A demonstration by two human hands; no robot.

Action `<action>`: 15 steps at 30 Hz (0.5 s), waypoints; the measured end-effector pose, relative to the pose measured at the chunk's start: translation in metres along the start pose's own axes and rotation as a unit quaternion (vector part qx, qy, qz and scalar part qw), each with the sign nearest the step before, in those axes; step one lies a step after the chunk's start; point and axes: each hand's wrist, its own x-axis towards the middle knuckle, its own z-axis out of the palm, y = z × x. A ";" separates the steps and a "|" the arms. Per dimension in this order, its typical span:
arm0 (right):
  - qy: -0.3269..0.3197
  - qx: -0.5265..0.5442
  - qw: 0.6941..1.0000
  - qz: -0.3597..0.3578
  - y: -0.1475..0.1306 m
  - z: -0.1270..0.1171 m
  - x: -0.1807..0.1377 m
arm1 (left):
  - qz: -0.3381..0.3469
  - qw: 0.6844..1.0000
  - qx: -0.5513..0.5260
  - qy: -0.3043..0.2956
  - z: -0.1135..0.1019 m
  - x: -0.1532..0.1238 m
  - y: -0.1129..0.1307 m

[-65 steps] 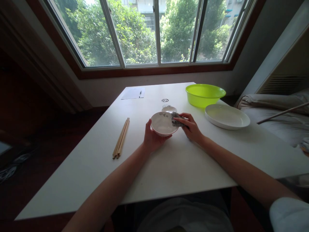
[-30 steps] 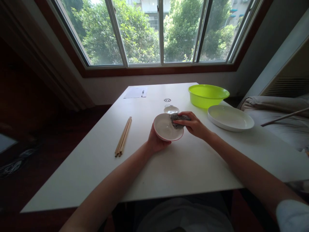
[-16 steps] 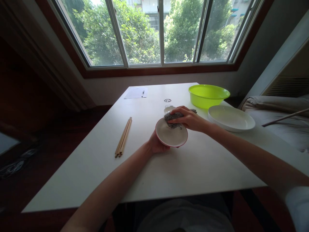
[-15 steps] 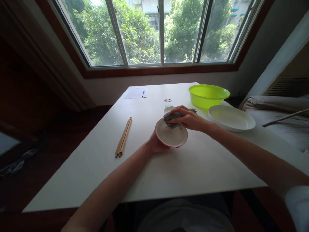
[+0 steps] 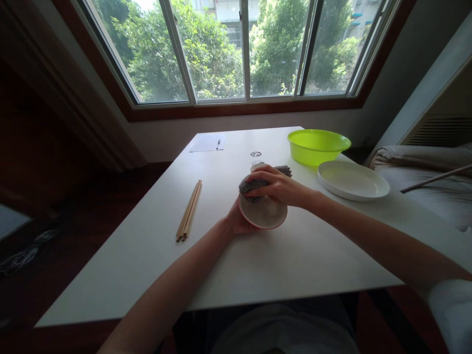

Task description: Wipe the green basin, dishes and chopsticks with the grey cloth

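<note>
A small white bowl with a red rim is tilted toward me above the white table. My left hand grips it from below and the left. My right hand presses a grey scouring cloth onto the bowl's far left inner rim, fingers curled over it. Just behind the hands a small white dish is mostly hidden.
Wooden chopsticks lie to the left. A lime green basin and a large white plate stand at the right. A sheet of paper with a pen lies at the far edge. A sofa is beyond the table's right side.
My right hand has swept the cloth from the bowl's right rim over to its far left rim. The bowl has shifted slightly toward me and tilted more.
</note>
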 end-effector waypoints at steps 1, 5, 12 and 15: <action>-0.007 -0.002 1.000 0.003 -0.001 -0.001 0.001 | 0.009 1.000 -0.002 0.009 0.001 0.000 0.000; -0.005 -0.010 1.000 0.000 -0.002 -0.008 0.006 | 0.055 0.998 -0.040 0.014 0.003 -0.001 0.000; 0.077 -0.027 0.990 0.117 -0.004 -0.005 0.009 | 0.081 0.994 -0.070 -0.021 -0.009 0.008 -0.006; 0.063 -0.035 0.988 0.134 -0.011 0.005 0.009 | 0.081 0.995 -0.055 -0.026 -0.013 0.015 -0.008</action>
